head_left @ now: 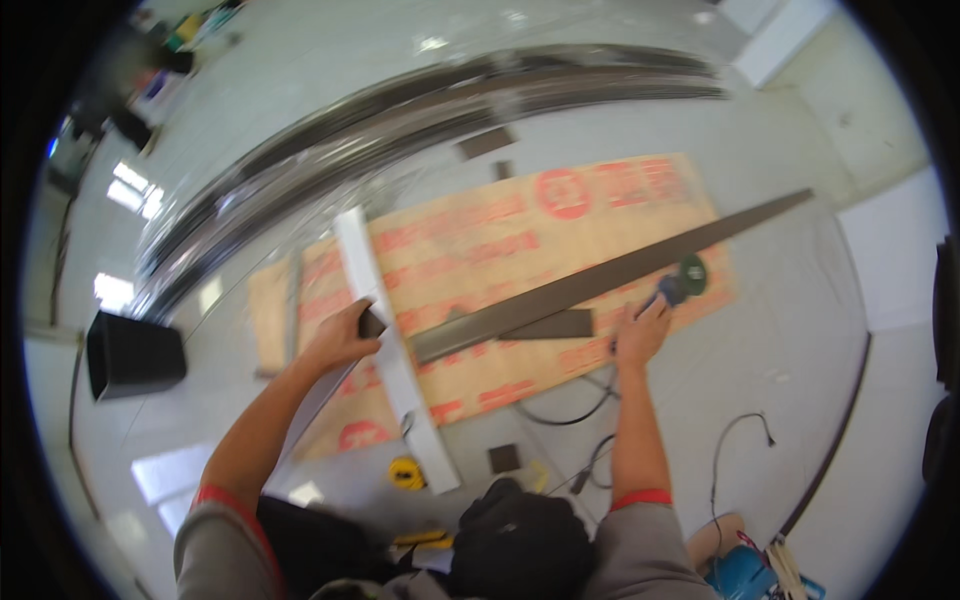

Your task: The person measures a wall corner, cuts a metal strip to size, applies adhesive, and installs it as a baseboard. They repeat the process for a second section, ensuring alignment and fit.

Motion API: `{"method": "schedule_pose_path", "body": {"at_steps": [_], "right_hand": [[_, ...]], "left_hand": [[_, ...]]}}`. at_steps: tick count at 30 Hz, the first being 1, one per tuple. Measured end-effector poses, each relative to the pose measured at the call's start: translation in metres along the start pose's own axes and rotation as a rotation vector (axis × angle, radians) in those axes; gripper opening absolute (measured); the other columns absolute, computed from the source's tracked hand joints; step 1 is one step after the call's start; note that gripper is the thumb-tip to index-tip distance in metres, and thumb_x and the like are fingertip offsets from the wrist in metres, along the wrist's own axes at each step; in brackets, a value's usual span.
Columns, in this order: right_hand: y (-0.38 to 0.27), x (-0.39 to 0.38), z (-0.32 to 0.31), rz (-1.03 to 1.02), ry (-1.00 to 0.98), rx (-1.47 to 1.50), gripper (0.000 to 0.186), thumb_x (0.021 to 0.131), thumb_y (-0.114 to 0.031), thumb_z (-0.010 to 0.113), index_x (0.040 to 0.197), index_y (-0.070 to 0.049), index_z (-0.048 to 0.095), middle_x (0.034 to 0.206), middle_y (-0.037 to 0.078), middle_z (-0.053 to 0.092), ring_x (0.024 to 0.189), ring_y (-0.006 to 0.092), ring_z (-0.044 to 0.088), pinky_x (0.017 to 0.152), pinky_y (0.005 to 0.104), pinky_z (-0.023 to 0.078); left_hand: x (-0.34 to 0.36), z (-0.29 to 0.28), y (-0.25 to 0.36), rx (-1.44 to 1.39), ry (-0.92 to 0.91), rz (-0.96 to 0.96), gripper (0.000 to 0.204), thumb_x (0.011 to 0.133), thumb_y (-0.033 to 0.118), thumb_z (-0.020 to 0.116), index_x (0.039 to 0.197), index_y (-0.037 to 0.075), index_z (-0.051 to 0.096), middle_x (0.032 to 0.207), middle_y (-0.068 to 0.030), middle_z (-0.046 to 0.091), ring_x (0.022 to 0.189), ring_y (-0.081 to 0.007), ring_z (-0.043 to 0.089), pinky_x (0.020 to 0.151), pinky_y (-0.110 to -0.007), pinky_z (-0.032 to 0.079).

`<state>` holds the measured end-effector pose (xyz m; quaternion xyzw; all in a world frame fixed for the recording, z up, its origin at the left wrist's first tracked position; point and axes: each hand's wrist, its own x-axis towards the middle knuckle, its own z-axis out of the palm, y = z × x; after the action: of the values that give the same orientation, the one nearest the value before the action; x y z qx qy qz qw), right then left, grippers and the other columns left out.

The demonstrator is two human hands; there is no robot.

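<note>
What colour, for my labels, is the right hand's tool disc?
The disc is dark green; head view.

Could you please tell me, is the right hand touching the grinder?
Touching. The head view shows it: the right hand is wrapped around the body of the grinder, with its round disc beyond the grip.

Both arms are stretched forward from the lower edge of the frame. The left forearm (pixel 270 420) is slanted up toward the centre, and the left hand (pixel 340 338) is held left of centre, thumb and fingers curved into a pinch. The right forearm (pixel 638 430) is raised nearly upright, the right hand (pixel 640 335) closed right of centre.
</note>
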<state>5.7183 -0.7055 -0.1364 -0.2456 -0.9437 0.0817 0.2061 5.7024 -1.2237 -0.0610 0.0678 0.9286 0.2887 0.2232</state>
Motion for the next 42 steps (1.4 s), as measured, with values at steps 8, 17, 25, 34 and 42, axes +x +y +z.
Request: {"method": "schedule_pose_path", "body": {"at_steps": [8,17,25,34,42], "right_hand": [[-0.168,-0.128,-0.018,-0.940,-0.552,0.543,0.034,0.086,-0.020,0.072,0.114,-0.002,0.063,0.116,0.017,0.064,0.112,0.0366,0.060,0.096,0.0454,0.050],[-0.206,-0.303,-0.045,-1.853,-0.985,0.781,0.038,0.082,-0.025,0.070,0.117,-0.012,0.064,0.119,0.012,0.061,0.114,0.0301,0.057,0.092,0.0421,0.047],[-0.228,-0.305,-0.040,-1.235,-1.605,0.787,0.053,0.074,-0.019,0.073,0.125,-0.008,0.060,0.121,0.013,0.058,0.117,0.0272,0.055,0.099,0.0413,0.046],[-0.331,-0.142,-0.321,0.059,-1.958,1.050,0.047,0.090,-0.017,0.061,0.133,0.000,0.052,0.128,0.015,0.057,0.113,0.0296,0.060,0.098,0.0414,0.051],[-0.285,-0.202,-0.453,-0.745,-1.090,0.682,0.058,0.071,-0.012,0.079,0.125,-0.004,0.060,0.120,0.022,0.056,0.110,0.0429,0.059,0.095,0.0502,0.052]], "left_hand": [[-0.110,-0.053,-0.036,0.044,-0.179,-0.001,0.077,0.072,0.033,0.072,0.139,0.000,0.054,0.112,-0.0272,0.067,0.102,-0.0379,0.067,0.090,-0.042,0.052],[-0.263,-0.115,0.058,0.236,-0.122,0.064,0.085,0.069,0.029,0.078,0.143,0.002,0.048,0.093,-0.0156,0.061,0.081,-0.0346,0.066,0.071,-0.044,0.053],[-0.283,-0.122,0.046,0.384,-0.020,0.146,0.071,0.074,0.019,0.072,0.139,-0.002,0.053,0.085,-0.0064,0.056,0.075,-0.0216,0.059,0.066,-0.034,0.050],[-0.332,-0.138,0.062,0.078,-0.131,0.139,0.063,0.077,0.015,0.067,0.138,0.002,0.057,0.082,-0.0053,0.054,0.071,-0.0204,0.056,0.061,-0.033,0.046],[-0.371,-0.120,0.089,-0.030,0.030,0.120,0.069,0.069,0.013,0.067,0.136,0.006,0.058,0.083,-0.0076,0.060,0.077,-0.0274,0.062,0.069,-0.040,0.050]]}}
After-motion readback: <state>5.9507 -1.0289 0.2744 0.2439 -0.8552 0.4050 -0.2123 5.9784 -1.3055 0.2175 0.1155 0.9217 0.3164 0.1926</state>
